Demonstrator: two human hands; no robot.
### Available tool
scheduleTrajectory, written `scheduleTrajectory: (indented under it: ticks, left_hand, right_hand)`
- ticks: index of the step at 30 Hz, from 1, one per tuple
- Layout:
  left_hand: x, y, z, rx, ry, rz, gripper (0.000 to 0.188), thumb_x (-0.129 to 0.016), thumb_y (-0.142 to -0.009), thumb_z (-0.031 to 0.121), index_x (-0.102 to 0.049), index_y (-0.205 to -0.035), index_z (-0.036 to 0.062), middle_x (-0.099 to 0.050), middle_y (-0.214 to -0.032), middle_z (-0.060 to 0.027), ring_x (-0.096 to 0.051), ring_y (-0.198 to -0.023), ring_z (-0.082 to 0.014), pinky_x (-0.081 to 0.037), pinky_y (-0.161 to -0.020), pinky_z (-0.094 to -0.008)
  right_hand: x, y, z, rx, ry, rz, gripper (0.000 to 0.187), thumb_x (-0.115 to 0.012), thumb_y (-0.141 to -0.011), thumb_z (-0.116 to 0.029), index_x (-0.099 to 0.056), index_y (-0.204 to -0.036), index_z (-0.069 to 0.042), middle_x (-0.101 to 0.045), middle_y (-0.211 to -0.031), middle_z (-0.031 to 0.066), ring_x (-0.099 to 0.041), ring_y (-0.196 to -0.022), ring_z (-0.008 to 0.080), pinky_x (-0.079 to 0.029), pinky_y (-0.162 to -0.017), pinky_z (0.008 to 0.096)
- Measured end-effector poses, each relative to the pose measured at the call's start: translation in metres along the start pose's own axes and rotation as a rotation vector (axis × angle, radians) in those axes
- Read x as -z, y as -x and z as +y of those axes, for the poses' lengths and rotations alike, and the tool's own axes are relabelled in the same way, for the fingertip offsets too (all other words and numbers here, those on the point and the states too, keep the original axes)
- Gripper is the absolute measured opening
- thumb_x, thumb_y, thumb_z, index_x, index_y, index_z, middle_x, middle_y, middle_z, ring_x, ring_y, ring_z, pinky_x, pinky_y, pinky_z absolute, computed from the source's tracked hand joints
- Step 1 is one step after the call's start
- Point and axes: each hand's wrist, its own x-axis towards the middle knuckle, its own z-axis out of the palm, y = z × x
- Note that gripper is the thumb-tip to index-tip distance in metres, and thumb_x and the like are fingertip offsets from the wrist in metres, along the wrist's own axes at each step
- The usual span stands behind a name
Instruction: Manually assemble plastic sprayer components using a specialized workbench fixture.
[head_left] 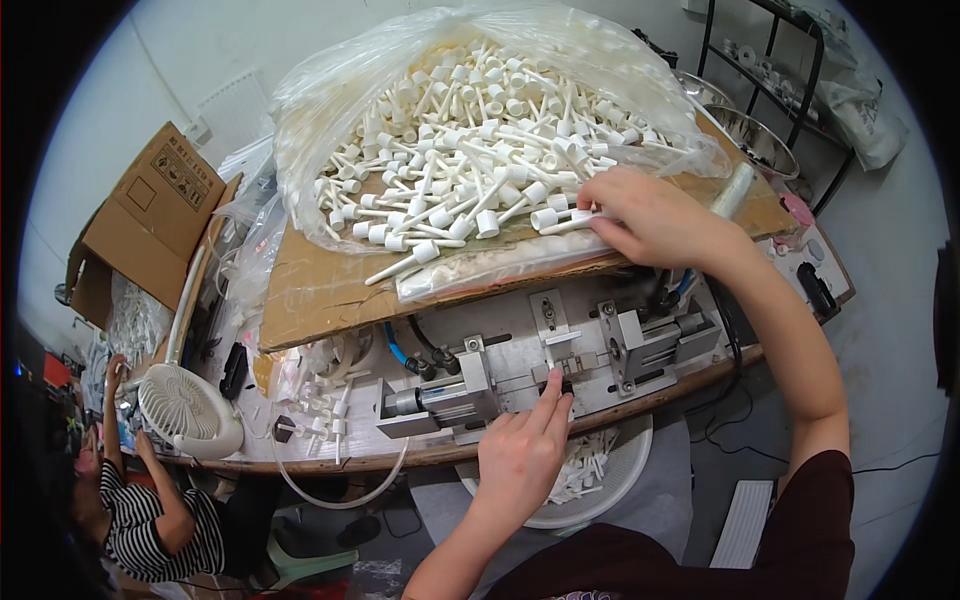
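Note:
At the front edge of a large heap of white plastic scoops (480,150), my right hand (650,215) pinches one white scoop (568,224) between thumb and fingers. The heap lies in an open clear plastic bag (310,100) on a sheet of cardboard (300,290). Lower down, my left hand (522,455) reaches to the middle of a metal fixture (565,350). Its index and middle fingers are stretched out, the index fingertip at a small block there. I see nothing held in that hand. A metal cylinder unit (440,400) flanks the fixture on the left, another (665,345) on the right.
Under the bench edge stands a white basket (640,460) of white pieces. A white fan (190,410), a loop of clear hose (345,500) and loose white parts (335,420) are at left. Farther left sits another person (160,510) in a striped shirt, beside a cardboard box (150,220).

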Motion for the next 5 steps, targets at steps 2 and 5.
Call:
scheduleTrajectory:
  ticks: [2, 5]
  left_hand:
    - [0.003, 0.000, 0.000, 0.032, 0.020, -0.035, 0.028, -0.077, -0.077, 0.012, -0.072, -0.104, 0.0055, -0.068, -0.125, -0.0107, -0.063, -0.061, -0.0173, -0.048, -0.058, -0.0283]
    - [0.006, 0.000, 0.001, 0.061, 0.036, -0.070, 0.031, -0.078, -0.077, 0.014, -0.072, -0.107, 0.0089, -0.066, -0.128, -0.0109, -0.066, -0.064, -0.0183, -0.049, -0.058, -0.0280]
  right_hand:
    - [-0.006, 0.002, -0.006, 0.039, 0.034, -0.011, 0.022, -0.065, -0.088, -0.014, -0.062, -0.106, -0.003, -0.063, -0.100, 0.0159, -0.062, -0.097, 0.0337, -0.049, -0.086, 0.0434]
    - [0.005, 0.004, -0.007, -0.022, -0.068, -0.061, 0.029, -0.067, -0.087, -0.016, -0.061, -0.113, -0.006, -0.062, -0.106, 0.0155, -0.061, -0.100, 0.0338, -0.048, -0.090, 0.0442]
